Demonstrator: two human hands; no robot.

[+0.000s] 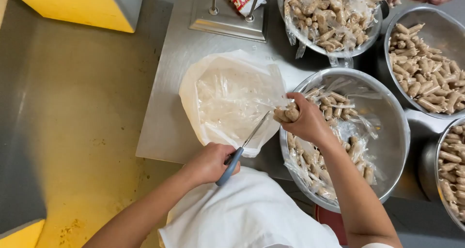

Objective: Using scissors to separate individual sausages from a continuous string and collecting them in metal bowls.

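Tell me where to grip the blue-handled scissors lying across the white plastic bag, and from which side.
Grip the blue-handled scissors by the handle loops at the near end, coming from the person's side, as the left hand does. The thin blades point away, up toward the right hand and its clear-wrapped brown rolls, so the far end is sharp.

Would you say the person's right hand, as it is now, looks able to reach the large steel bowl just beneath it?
Probably yes. The right hand holds a small packed bundle right over the rim of the large steel bowl, with nothing between them, though that bundle occupies its fingers.
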